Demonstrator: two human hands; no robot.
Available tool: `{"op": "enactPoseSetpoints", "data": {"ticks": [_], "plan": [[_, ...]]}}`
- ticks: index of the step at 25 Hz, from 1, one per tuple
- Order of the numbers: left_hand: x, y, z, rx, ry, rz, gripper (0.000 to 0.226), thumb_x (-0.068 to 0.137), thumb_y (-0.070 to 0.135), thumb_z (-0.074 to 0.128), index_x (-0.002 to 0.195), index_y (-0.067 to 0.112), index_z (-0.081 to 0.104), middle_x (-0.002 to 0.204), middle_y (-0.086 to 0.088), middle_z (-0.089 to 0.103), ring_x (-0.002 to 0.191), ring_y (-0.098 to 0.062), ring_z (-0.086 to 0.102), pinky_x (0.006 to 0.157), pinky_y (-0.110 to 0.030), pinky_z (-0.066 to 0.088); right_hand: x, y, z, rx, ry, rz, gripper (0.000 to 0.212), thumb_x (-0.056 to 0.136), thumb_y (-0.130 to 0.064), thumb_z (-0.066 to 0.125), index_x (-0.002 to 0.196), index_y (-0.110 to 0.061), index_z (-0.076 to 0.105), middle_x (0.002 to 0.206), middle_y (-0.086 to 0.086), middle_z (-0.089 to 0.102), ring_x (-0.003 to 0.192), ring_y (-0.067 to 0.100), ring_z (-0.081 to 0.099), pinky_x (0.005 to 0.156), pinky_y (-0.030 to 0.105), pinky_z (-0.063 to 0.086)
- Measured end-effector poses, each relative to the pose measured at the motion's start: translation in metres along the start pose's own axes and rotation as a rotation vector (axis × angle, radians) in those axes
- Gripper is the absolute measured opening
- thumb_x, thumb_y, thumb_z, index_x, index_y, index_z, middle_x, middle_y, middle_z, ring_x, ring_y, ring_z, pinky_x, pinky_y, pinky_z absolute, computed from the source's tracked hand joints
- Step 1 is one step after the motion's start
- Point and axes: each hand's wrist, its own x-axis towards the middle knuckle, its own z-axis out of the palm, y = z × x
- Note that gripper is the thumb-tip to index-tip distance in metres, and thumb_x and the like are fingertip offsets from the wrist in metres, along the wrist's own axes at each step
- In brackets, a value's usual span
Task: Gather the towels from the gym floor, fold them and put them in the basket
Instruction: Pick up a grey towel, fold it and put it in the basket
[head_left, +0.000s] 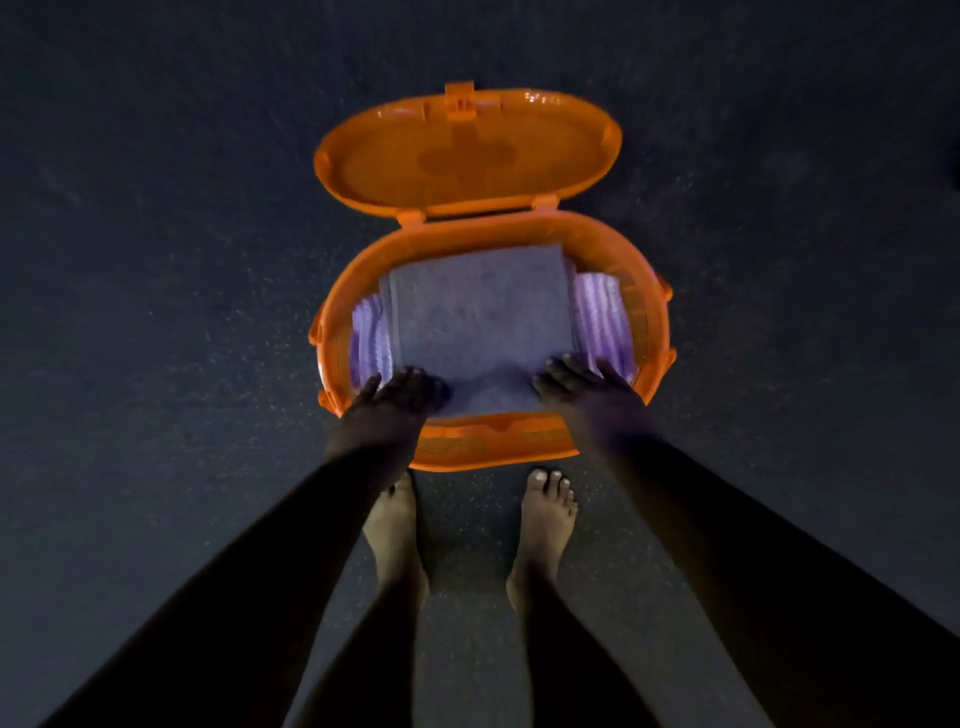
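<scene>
An orange oval basket (652, 291) stands on the dark gym floor in front of me. A folded grey towel (480, 317) lies flat inside it, on top of a lilac towel (602, 312) that shows at both sides. My left hand (402, 392) grips the grey towel's near left corner, fingers curled over its edge. At the near right corner my right hand (582, 382) holds the same towel. Both hands are inside the basket's near rim.
The basket's hinged orange lid (467, 150) lies open flat behind it. My two bare feet (545, 525) stand on the speckled dark floor (156, 312) just short of the basket's near wall.
</scene>
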Motion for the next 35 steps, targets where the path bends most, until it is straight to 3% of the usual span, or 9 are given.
{"op": "enactPoseSetpoints", "data": {"ticks": [2,4,7,10,12,17,25,31,35], "plan": [[0.0,0.001,0.024,-0.048,-0.019,-0.019,0.064,0.093,0.022,0.019,0.149,0.012,0.049,0.156,-0.018,0.044,0.142,-0.04,0.045,0.116,-0.056,0.033,-0.002,0.004,0.023,0.004,0.057,-0.011,0.034,0.088,-0.024,0.051,0.112,-0.02,0.075,0.131,0.011,0.068,0.12,0.031,0.066,0.095,0.057,0.05],[0.005,0.001,0.025,-0.088,0.048,-0.058,0.061,0.09,0.027,0.036,0.148,0.01,0.049,0.152,-0.018,0.049,0.139,-0.039,0.048,0.116,-0.053,0.036,0.002,0.007,0.026,0.074,0.21,-0.025,0.03,0.088,-0.036,0.065,0.113,-0.02,0.073,0.132,0.01,0.066,0.124,0.031,0.062,0.101,0.053,0.049],[0.025,0.006,0.008,-0.167,0.284,-0.129,0.067,0.093,0.037,0.054,0.153,0.009,0.04,0.155,-0.019,0.043,0.144,-0.038,0.04,0.117,-0.054,0.033,0.031,-0.001,0.001,0.205,0.384,0.084,0.05,0.098,-0.048,0.046,0.135,-0.019,0.06,0.15,0.01,0.051,0.142,0.032,0.043,0.112,0.052,0.038],[0.07,0.005,0.008,-0.213,0.342,-0.194,0.077,0.1,0.054,0.045,0.162,0.015,0.019,0.169,-0.012,0.016,0.156,-0.031,0.013,0.126,-0.053,0.014,0.079,-0.012,-0.001,0.268,0.393,0.2,0.063,0.1,-0.052,0.036,0.156,-0.024,0.034,0.167,0.008,0.021,0.155,0.028,0.014,0.121,0.057,0.021],[0.097,0.003,0.025,-0.192,0.382,-0.226,0.08,0.1,0.058,0.039,0.162,0.013,0.018,0.17,-0.011,0.013,0.157,-0.03,0.009,0.125,-0.055,0.011,0.103,-0.01,0.02,0.231,0.388,0.272,0.067,0.1,-0.056,0.033,0.16,-0.027,0.023,0.17,0.006,0.01,0.157,0.025,0.005,0.122,0.058,0.013],[0.12,0.001,0.078,-0.11,0.434,-0.246,0.084,0.097,0.058,0.042,0.163,0.013,0.015,0.17,-0.011,0.01,0.158,-0.029,0.005,0.125,-0.056,0.009,0.123,0.002,0.076,0.087,0.435,0.265,0.07,0.101,-0.061,0.032,0.161,-0.027,0.019,0.17,0.006,0.011,0.157,0.024,0.006,0.122,0.058,0.012],[0.109,-0.003,0.056,-0.133,0.407,-0.22,0.085,0.097,0.063,0.038,0.163,0.015,0.015,0.17,-0.009,0.011,0.158,-0.027,0.006,0.124,-0.057,0.013,0.111,0.001,0.058,0.131,0.42,0.274,0.073,0.1,-0.062,0.035,0.162,-0.028,0.017,0.17,0.004,0.008,0.157,0.022,0.004,0.122,0.06,0.01],[0.129,-0.011,0.089,-0.106,0.505,-0.204,0.081,0.099,0.059,0.04,0.162,0.011,0.02,0.169,-0.012,0.016,0.157,-0.03,0.01,0.123,-0.058,0.014,0.133,0.004,0.085,0.116,0.459,0.284,0.073,0.099,-0.064,0.032,0.162,-0.029,0.016,0.17,0.002,0.008,0.157,0.021,0.004,0.122,0.058,0.011],[0.124,-0.01,0.07,-0.107,0.384,-0.21,0.085,0.096,0.065,0.035,0.162,0.014,0.018,0.169,-0.01,0.016,0.157,-0.028,0.011,0.124,-0.056,0.014,0.129,0.002,0.071,0.201,0.359,0.292,0.074,0.098,-0.064,0.033,0.162,-0.031,0.014,0.171,0.0,0.005,0.157,0.02,0.002,0.122,0.059,0.01]]}}
